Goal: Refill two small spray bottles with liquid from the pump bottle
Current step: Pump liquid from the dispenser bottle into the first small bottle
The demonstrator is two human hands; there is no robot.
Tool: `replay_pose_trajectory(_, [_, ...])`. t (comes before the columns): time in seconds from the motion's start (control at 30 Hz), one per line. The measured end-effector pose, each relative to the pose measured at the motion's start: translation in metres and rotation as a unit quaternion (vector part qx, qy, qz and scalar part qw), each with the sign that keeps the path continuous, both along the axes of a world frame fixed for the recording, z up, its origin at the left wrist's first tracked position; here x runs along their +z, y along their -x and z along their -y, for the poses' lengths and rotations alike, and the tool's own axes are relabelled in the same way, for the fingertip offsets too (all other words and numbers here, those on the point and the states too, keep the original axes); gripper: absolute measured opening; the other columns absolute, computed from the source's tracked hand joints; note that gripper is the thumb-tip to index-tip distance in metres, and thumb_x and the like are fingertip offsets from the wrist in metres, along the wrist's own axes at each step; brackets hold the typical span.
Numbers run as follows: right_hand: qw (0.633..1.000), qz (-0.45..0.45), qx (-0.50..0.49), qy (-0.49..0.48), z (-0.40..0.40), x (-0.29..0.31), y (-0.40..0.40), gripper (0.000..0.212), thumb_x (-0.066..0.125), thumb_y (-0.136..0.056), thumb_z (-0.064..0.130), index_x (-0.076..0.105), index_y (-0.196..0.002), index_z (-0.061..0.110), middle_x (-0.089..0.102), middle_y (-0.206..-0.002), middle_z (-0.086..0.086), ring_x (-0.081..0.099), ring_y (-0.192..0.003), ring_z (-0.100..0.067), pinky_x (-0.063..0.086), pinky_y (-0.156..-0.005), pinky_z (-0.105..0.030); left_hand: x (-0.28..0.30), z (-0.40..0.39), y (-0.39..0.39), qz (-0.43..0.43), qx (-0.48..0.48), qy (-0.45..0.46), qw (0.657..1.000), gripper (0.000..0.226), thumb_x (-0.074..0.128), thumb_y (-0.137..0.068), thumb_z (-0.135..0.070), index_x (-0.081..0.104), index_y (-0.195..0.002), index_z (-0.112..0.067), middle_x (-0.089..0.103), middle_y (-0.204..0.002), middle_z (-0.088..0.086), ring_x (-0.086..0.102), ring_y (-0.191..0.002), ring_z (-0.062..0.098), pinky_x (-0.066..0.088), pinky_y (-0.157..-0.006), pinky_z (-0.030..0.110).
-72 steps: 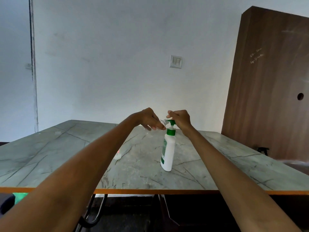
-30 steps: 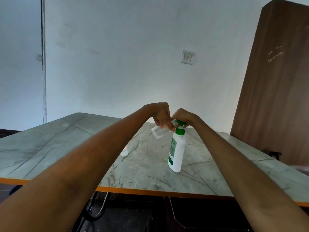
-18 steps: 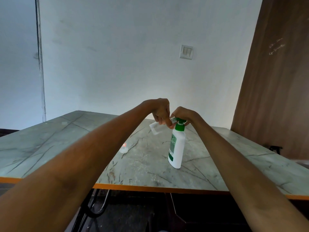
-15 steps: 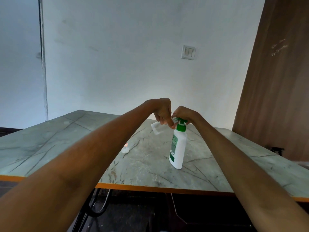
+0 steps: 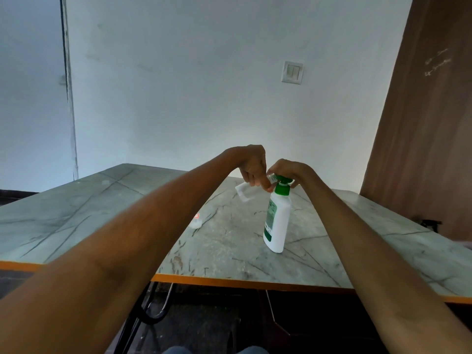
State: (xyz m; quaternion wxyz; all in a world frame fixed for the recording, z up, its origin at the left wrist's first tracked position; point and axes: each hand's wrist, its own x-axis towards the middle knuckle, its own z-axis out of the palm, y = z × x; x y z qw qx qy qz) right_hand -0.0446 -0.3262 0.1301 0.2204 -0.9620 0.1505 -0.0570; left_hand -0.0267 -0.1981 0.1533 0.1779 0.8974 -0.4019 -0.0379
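My left hand [image 5: 252, 166] pinches a small spray bottle [image 5: 245, 192], light and slick, tilted at the pump bottle [image 5: 277, 221] nozzle. My right hand [image 5: 288, 171] curls over the pump head, above the bench [image 5: 76, 213].

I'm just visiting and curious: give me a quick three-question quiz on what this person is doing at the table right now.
1. True or false: the pump bottle is lying on its side on the table.
2. Which hand holds the small spray bottle? A) left hand B) right hand C) neither
3. Fill in: the right hand sits on the pump bottle's ___ pump head.

Key
1. False; it stands upright.
2. A; held tilted, its mouth at the nozzle.
3. green
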Motion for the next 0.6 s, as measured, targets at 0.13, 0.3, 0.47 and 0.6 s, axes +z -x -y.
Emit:
replay_pose_trajectory(0.13, [1.000, 0.017, 0.010, -0.016, 0.001, 0.008, 0.001, 0.015, 0.052, -0.093, 0.015, 0.060, -0.098, 0.004, 0.055, -0.108, -0.017, 0.050, -0.093, -0.025, 0.044, -0.084, -0.038, 0.003, -0.001, 0.001, -0.004, 0.000, 0.012, 1.000, 0.044, 0.081, -0.068, -0.026, 0.070, -0.101, 0.000, 0.066, -0.068, 0.000, 0.064, -0.064, 0.010, 0.055, -0.066, 0.019])
replay_pose_trajectory(0.3, [1.000, 0.010, 0.012, -0.027, 0.000, 0.012, 0.000, 0.022, 0.051, -0.092, 0.014, 0.060, -0.111, 0.005, 0.057, -0.109, -0.017, 0.052, -0.095, -0.026, 0.045, -0.083, -0.039, 0.008, 0.000, 0.002, 0.011, 0.000, 0.003, 1.000, 0.045, 0.081, -0.068, -0.027, 0.070, -0.101, 0.001, 0.066, -0.068, 0.001, 0.063, -0.062, 0.010, 0.055, -0.066, 0.020])
replay_pose_trajectory(0.47, [0.998, -0.024, 0.001, -0.053, 0.002, 0.003, -0.002, 0.037, 0.059, -0.088, 0.017, 0.055, -0.122, 0.003, 0.055, -0.126, -0.020, 0.055, -0.111, -0.032, 0.047, -0.097, -0.043, 0.004, 0.000, -0.002, 0.022, -0.001, -0.006, 1.000, 0.044, 0.083, -0.066, -0.027, 0.071, -0.099, 0.000, 0.067, -0.068, 0.000, 0.064, -0.061, 0.009, 0.056, -0.066, 0.020])
replay_pose_trajectory(0.6, [0.999, -0.034, -0.011, -0.038, 0.003, -0.002, -0.003, 0.040, 0.059, -0.088, 0.019, 0.052, -0.125, 0.004, 0.054, -0.127, -0.019, 0.053, -0.116, -0.034, 0.048, -0.097, -0.044, 0.002, 0.000, -0.002, 0.024, -0.005, -0.011, 1.000, 0.045, 0.084, -0.065, -0.028, 0.071, -0.098, 0.000, 0.067, -0.067, 0.001, 0.064, -0.062, 0.010, 0.056, -0.067, 0.021])
